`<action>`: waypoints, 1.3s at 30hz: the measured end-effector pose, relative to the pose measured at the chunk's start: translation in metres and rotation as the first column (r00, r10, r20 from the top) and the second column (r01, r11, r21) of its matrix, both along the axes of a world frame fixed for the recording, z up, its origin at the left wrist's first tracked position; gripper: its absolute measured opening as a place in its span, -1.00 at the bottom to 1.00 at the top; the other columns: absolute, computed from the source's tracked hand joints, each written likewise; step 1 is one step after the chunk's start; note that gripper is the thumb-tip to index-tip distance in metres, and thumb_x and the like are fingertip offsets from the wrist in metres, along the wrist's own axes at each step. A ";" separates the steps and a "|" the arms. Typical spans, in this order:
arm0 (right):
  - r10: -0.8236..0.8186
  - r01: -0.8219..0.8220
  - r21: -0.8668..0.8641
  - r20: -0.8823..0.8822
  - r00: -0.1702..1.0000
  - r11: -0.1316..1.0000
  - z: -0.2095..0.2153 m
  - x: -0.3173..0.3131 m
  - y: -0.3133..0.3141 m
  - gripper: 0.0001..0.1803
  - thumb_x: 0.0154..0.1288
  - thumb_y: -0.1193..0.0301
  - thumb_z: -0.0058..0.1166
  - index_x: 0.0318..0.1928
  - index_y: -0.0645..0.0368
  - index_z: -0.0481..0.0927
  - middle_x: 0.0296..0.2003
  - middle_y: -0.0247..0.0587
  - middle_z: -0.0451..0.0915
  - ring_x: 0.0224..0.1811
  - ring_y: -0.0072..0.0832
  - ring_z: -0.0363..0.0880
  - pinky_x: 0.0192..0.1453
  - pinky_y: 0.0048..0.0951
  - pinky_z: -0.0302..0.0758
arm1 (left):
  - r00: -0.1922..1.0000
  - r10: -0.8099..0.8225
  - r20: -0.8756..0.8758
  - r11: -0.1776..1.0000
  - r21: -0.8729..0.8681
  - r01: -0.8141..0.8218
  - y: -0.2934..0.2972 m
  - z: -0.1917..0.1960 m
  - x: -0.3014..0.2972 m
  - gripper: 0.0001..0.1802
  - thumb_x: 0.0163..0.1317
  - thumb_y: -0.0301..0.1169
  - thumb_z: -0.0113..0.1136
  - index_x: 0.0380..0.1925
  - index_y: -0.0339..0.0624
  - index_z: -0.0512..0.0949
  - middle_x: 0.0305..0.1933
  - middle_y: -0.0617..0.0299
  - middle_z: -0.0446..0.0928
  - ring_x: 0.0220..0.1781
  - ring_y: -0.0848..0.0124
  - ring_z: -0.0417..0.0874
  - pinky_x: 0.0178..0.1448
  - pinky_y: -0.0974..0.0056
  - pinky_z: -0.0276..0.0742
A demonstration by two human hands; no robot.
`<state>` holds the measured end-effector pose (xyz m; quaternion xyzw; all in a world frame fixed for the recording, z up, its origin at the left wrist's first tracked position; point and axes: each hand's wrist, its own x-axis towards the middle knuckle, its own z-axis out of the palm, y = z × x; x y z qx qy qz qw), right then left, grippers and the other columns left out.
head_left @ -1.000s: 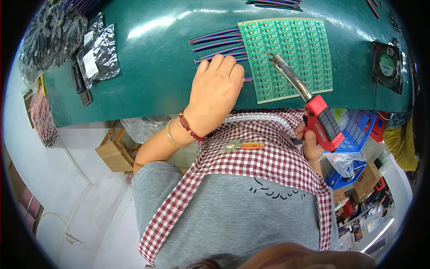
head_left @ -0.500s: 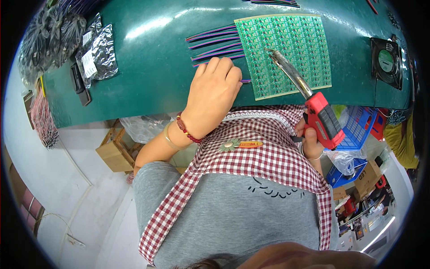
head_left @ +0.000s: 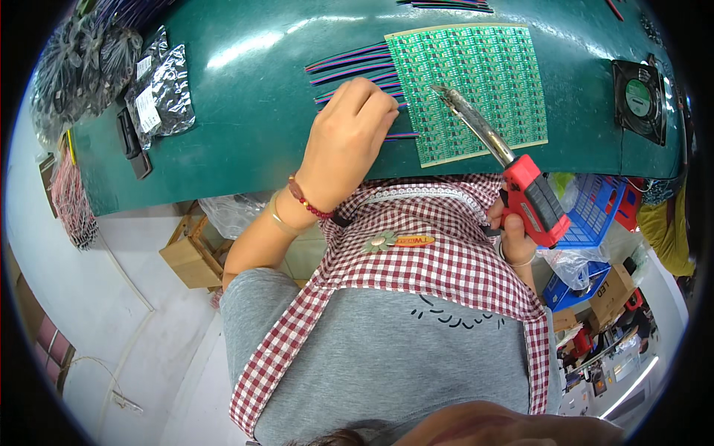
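A green panel of small circuit boards (head_left: 513,89) lies on the table, with several dark multicoloured wire strips (head_left: 349,61) at its left edge. My left hand (head_left: 348,130) is over the lower strips. Its fingers curl down and look pinched on one wire strip (head_left: 402,105), whose end shows between the fingertips and the panel; the grip itself is partly hidden. Below it another strip (head_left: 404,136) lies free at the panel. My right hand (head_left: 515,239) is wrapped round the red and black handle of a soldering gun (head_left: 535,202). Its metal tip points over the panel's left part.
Black plastic bags (head_left: 82,70) and silvery packets (head_left: 167,93) stand on the table's left. Near them lies a black tool (head_left: 134,145). A black fan (head_left: 638,100) is at the right. Blue baskets (head_left: 591,212) sit below the table edge.
My left hand has moved up and slightly left, uncovering the lowest strip. The soldering gun's tip has shifted slightly left and down over the panel. The panel has shifted slightly left.
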<state>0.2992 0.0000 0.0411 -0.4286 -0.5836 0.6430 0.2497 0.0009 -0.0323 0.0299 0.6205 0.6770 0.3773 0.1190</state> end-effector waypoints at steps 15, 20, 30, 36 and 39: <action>0.135 -0.175 0.200 0.198 0.971 0.964 -0.033 0.015 -0.002 -0.79 0.20 0.31 0.23 -0.24 0.17 0.67 -0.37 -0.23 0.66 -0.40 -0.34 0.64 -0.32 -0.38 0.52 | 0.997 -0.039 -0.072 0.996 -0.085 0.032 0.003 -0.010 -0.004 -0.85 0.01 -0.59 0.32 -0.39 -0.22 0.58 -0.39 0.18 0.46 -0.34 0.23 0.57 -0.27 0.21 0.53; 0.111 -0.166 0.272 0.207 0.972 0.948 -0.033 0.011 -0.001 -0.77 0.18 0.30 0.24 -0.23 0.17 0.68 -0.36 -0.19 0.67 -0.41 -0.31 0.64 -0.33 -0.36 0.51 | 0.996 -0.050 -0.071 0.995 -0.087 0.044 0.003 -0.008 -0.004 -0.85 0.00 -0.60 0.32 -0.39 -0.22 0.58 -0.38 0.18 0.47 -0.34 0.23 0.57 -0.28 0.21 0.54; 0.127 -0.236 0.357 0.301 0.945 0.904 -0.034 0.019 -0.001 -0.73 0.18 0.29 0.25 -0.18 0.19 0.69 -0.35 -0.17 0.67 -0.41 -0.31 0.64 -0.30 -0.35 0.52 | 0.996 -0.047 -0.070 0.996 -0.084 0.041 0.004 -0.009 -0.005 -0.85 0.01 -0.60 0.32 -0.39 -0.21 0.58 -0.38 0.18 0.48 -0.34 0.22 0.58 -0.27 0.21 0.54; 0.126 -0.182 0.264 0.216 0.968 0.947 -0.026 0.008 0.001 -0.75 0.19 0.29 0.23 -0.24 0.22 0.67 -0.41 -0.16 0.63 -0.42 -0.29 0.63 -0.35 -0.38 0.51 | 0.999 -0.036 -0.026 0.995 -0.092 0.034 0.004 -0.009 -0.006 -0.86 0.02 -0.60 0.31 -0.38 -0.21 0.58 -0.38 0.18 0.48 -0.33 0.21 0.59 -0.27 0.20 0.54; 0.131 -0.207 0.291 0.260 0.957 0.934 -0.029 0.009 0.001 -0.75 0.18 0.30 0.24 -0.24 0.22 0.67 -0.41 -0.16 0.63 -0.42 -0.28 0.64 -0.35 -0.39 0.51 | 0.999 -0.035 -0.022 0.995 -0.098 0.033 0.003 -0.010 -0.005 -0.86 0.03 -0.59 0.31 -0.39 -0.21 0.58 -0.37 0.18 0.48 -0.33 0.21 0.59 -0.26 0.20 0.54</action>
